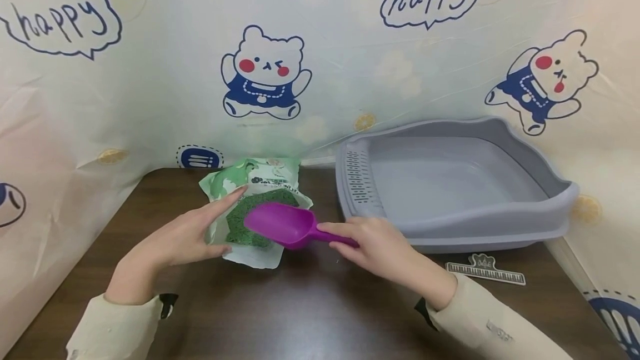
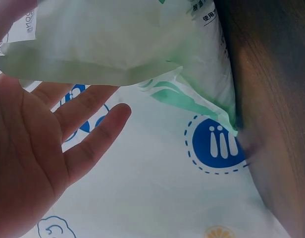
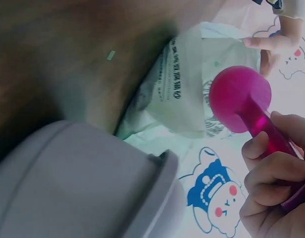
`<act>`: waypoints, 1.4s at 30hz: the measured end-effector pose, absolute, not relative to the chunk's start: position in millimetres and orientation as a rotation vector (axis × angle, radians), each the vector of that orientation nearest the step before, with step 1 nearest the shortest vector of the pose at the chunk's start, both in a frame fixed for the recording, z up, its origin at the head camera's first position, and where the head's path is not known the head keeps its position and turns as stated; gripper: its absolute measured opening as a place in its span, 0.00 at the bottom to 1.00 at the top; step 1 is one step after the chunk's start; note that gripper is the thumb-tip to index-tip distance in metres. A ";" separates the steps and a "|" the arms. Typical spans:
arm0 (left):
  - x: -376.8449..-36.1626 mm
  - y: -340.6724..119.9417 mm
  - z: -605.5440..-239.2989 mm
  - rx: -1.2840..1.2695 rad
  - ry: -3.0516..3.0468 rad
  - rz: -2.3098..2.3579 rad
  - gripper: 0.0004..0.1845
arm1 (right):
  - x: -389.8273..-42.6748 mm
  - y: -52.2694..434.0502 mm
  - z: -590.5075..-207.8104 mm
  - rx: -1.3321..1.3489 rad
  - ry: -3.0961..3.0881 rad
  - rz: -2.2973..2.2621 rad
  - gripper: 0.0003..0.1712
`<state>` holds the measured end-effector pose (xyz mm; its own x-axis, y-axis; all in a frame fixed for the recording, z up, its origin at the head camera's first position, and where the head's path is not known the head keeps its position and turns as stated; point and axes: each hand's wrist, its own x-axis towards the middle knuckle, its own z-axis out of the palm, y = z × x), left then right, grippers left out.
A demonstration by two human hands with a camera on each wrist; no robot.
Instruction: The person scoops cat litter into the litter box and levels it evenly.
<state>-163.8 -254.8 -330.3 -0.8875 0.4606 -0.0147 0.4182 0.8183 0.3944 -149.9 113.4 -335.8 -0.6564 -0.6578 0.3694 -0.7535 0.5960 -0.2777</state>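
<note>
Right hand [image 1: 380, 246] grasps purple scoop [image 1: 285, 225] at open green bag [image 1: 255, 210]; left hand [image 1: 185, 238], fingers straight, steadies bag near table's [image 1: 300, 304] far edge.

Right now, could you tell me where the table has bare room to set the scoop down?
Bare wood lies in front of the bag, between both sleeves, and left of the left hand. It is crowded between the bag and grey tray; a ruler clip sits front right.

Left hand [image 1: 187, 235] flat, fingers straight, right hand [image 1: 372, 243] curled, grip closed
</note>
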 end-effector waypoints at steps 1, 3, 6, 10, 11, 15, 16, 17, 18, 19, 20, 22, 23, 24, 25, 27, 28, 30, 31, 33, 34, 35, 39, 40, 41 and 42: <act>-164.1 -254.8 -330.2 0.703 2.892 0.588 0.57 | -151.2 111.2 -333.7 1.173 -2.599 0.600 0.21; -164.4 -255.2 -330.0 0.705 2.898 0.585 0.58 | -153.9 106.9 -330.3 1.185 -2.598 0.575 0.21; -164.8 -255.6 -330.0 0.704 2.901 0.576 0.58 | -157.7 101.0 -326.8 1.194 -2.601 0.516 0.21; -165.3 -255.0 -330.7 0.700 2.893 0.575 0.58 | -162.7 93.0 -323.6 1.192 -2.612 0.443 0.20; -165.6 -254.7 -330.9 0.698 2.894 0.575 0.58 | -163.6 91.0 -322.7 1.187 -2.618 0.420 0.20; -166.2 -253.6 -331.2 0.698 2.909 0.569 0.59 | -165.6 84.3 -321.1 1.177 -2.657 0.350 0.20; -166.4 -253.3 -331.0 0.699 2.914 0.567 0.59 | -165.8 83.2 -321.1 1.174 -2.669 0.338 0.19; -166.5 -253.1 -330.7 0.699 2.919 0.565 0.59 | -165.9 82.4 -321.4 1.171 -2.683 0.332 0.19; -166.5 -252.9 -330.3 0.700 2.921 0.562 0.59 | -166.2 81.7 -321.8 1.171 -2.697 0.333 0.19; -166.6 -252.6 -329.8 0.699 2.922 0.561 0.59 | -166.5 81.3 -322.2 1.171 -2.709 0.331 0.19; -166.6 -252.2 -329.4 0.697 2.922 0.559 0.60 | -166.7 81.0 -322.3 1.170 -2.722 0.333 0.19; -166.5 -251.7 -328.9 0.689 2.921 0.556 0.60 | -167.2 80.7 -322.9 1.170 -2.744 0.337 0.18; -166.4 -251.6 -328.8 0.685 2.921 0.552 0.60 | -167.6 80.5 -323.2 1.175 -2.753 0.340 0.18; -166.5 -251.4 -328.9 0.682 2.919 0.549 0.60 | -167.9 80.2 -323.6 1.178 -2.762 0.342 0.18; -166.7 -251.2 -329.2 0.682 2.918 0.548 0.60 | -168.2 79.9 -324.0 1.181 -2.769 0.343 0.18; -167.2 -251.2 -330.4 0.679 2.911 0.551 0.61 | -168.8 78.7 -325.5 1.187 -2.783 0.354 0.18; -167.2 -251.4 -331.0 0.680 2.910 0.553 0.61 | -169.2 77.8 -326.2 1.188 -2.791 0.360 0.18; -167.8 -251.1 -332.6 0.672 2.903 0.558 0.61 | -170.2 76.0 -328.6 1.190 -2.803 0.371 0.18; -167.6 -251.0 -333.3 0.667 2.901 0.563 0.61 | -170.7 75.0 -329.9 1.192 -2.805 0.374 0.18; -167.3 -250.7 -334.1 0.661 2.898 0.564 0.61 | -171.8 73.6 -333.2 1.192 -2.814 0.373 0.17; -167.1 -250.6 -334.4 0.655 2.897 0.564 0.61 | -172.2 72.9 -334.6 1.192 -2.821 0.379 0.17; -167.0 -250.3 -334.5 0.651 2.896 0.565 0.61 | -172.6 72.4 -335.7 1.195 -2.826 0.386 0.17; -166.5 -251.2 -333.1 0.674 2.898 0.569 0.61 | -173.7 70.3 -338.8 1.183 -2.865 0.432 0.18; -166.7 -251.4 -332.8 0.671 2.897 0.573 0.62 | -173.8 69.5 -339.3 1.179 -2.875 0.452 0.18; -166.7 -251.7 -332.5 0.671 2.900 0.573 0.62 | -174.0 68.6 -340.0 1.172 -2.883 0.467 0.18; -166.9 -251.9 -332.4 0.670 2.902 0.571 0.62 | -174.3 67.5 -341.0 1.160 -2.893 0.484 0.18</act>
